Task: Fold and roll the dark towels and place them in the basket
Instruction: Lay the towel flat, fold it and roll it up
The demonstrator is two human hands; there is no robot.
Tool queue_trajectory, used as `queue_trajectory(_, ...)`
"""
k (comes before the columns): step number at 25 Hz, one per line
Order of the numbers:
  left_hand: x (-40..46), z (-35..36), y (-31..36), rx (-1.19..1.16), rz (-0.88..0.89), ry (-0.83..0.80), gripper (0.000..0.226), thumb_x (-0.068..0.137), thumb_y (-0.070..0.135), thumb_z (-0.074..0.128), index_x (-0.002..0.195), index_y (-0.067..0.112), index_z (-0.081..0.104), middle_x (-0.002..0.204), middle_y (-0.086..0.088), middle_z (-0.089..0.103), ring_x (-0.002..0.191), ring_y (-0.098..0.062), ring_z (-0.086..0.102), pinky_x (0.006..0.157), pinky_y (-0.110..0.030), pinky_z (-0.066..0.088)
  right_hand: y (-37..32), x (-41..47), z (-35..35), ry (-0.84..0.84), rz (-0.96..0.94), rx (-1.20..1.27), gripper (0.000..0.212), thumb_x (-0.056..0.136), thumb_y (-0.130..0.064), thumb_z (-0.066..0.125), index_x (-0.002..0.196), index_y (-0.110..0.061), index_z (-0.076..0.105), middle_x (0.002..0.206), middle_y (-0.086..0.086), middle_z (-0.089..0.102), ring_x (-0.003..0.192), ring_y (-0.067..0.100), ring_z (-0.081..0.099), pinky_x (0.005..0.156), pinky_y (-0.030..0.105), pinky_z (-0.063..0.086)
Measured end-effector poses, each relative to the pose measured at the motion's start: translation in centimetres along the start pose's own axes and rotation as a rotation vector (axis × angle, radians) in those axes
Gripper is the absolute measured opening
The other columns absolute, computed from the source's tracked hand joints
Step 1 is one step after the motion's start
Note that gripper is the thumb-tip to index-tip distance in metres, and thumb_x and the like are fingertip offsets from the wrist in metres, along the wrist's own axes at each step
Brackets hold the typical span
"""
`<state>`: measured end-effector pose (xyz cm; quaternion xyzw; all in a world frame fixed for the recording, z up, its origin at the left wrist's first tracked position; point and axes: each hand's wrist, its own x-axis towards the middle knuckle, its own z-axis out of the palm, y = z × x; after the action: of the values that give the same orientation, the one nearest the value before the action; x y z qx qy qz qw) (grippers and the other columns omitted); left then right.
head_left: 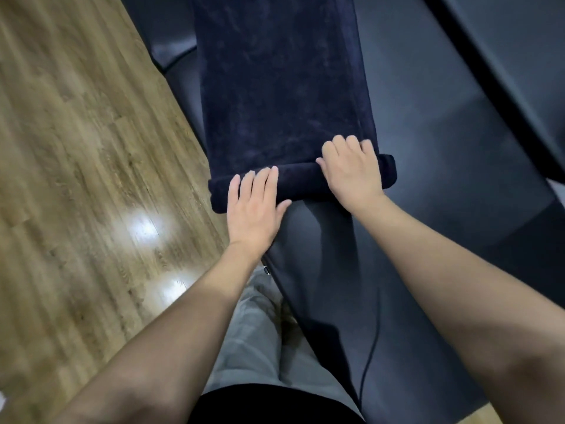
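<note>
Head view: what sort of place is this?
Probably a home or office room: wood-look floor, a dark padded surface like a sofa or bench, and a towel being rolled on it.

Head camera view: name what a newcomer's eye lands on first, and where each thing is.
First, the dark navy towel stretched lengthwise along a dark padded surface in the centre, its near end already turned into a short roll. Both hands lie flat on that roll, the left hand at its left end and the right hand towards its right. Shiny wood flooring fills the left side.
</note>
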<state>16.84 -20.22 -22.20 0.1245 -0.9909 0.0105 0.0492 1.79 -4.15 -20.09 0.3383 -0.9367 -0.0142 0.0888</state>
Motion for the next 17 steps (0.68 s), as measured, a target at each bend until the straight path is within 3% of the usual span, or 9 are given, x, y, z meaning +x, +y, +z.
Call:
queue_trajectory(2,1.3,0.3,-1.4,0.029,0.040,-0.010,0.061,0.098,0.057,0.048,0.139,0.014,0.054,0.130,-0.002,0.060,0.107,-0.028,0.056,0.098,-0.044,0.042,0.1,-1.7,0.5,0.111,-0.032,0.038,0.028,0.103,-0.034,0.050,0.092,-0.010,0.059,0.089,0.009,0.058,0.077,0.033,0.053,0.069,0.044,0.042)
queue_trajectory(4,3.6,-0.1,-2.1,0.033,0.043,-0.032,0.057,0.099,0.062,0.039,0.123,0.017,0.062,0.112,-0.002,0.065,0.092,-0.030,0.057,0.081,-0.044,0.042,0.3,-3.5,0.9,0.074,-0.041,0.060,0.041,0.104,-0.043,0.045,0.111,-0.007,0.063,0.107,0.011,0.063,0.091,0.037,0.056,0.082,0.049,0.044)
queue_trajectory(6,5.9,-1.1,-2.2,0.023,0.015,-0.094,0.058,0.100,0.064,0.031,0.103,0.017,0.064,0.096,-0.004,0.065,0.083,-0.031,0.057,0.073,-0.044,0.039,0.3,-4.1,1.2,-0.003,-0.040,0.036,0.060,0.100,-0.055,0.046,0.128,-0.005,0.059,0.124,0.013,0.061,0.109,0.040,0.056,0.097,0.054,0.042)
queue_trajectory(8,7.5,-2.0,-2.0,0.004,-0.018,-0.188,0.059,0.101,0.061,0.021,0.090,0.018,0.059,0.089,-0.005,0.066,0.079,-0.032,0.059,0.072,-0.043,0.036,0.2,-2.7,1.2,-0.042,-0.019,0.029,0.061,0.099,-0.059,0.043,0.123,-0.006,0.061,0.116,0.011,0.064,0.104,0.038,0.057,0.093,0.052,0.042)
queue_trajectory(11,9.3,-2.9,-2.0,-0.049,-0.069,-0.281,0.052,0.104,0.052,0.014,0.082,0.021,0.050,0.086,-0.005,0.069,0.078,-0.033,0.062,0.072,-0.041,0.035,0.8,0.4,0.9,-0.077,-0.041,0.028,0.055,0.102,-0.055,0.036,0.095,-0.008,0.064,0.089,0.009,0.064,0.082,0.034,0.057,0.075,0.046,0.042)
queue_trajectory(14,9.0,-2.9,-2.0,-0.055,-0.052,-0.205,0.049,0.104,0.050,0.019,0.095,0.019,0.056,0.094,-0.005,0.068,0.084,-0.032,0.061,0.073,-0.042,0.037,1.6,3.0,0.3,-0.279,-0.081,0.075,0.059,0.103,-0.054,0.023,0.088,-0.011,0.059,0.089,0.009,0.068,0.084,0.034,0.060,0.076,0.045,0.038)
queue_trajectory(17,5.9,-1.7,-1.9,-0.006,0.031,-0.095,0.053,0.101,0.055,0.037,0.130,0.015,0.057,0.120,-0.004,0.062,0.105,-0.030,0.057,0.093,-0.048,0.042,2.1,6.3,-0.4,-0.526,-0.001,0.265,0.056,0.104,-0.058,0.022,0.082,-0.018,0.054,0.090,0.006,0.067,0.087,0.034,0.062,0.073,0.040,0.037)
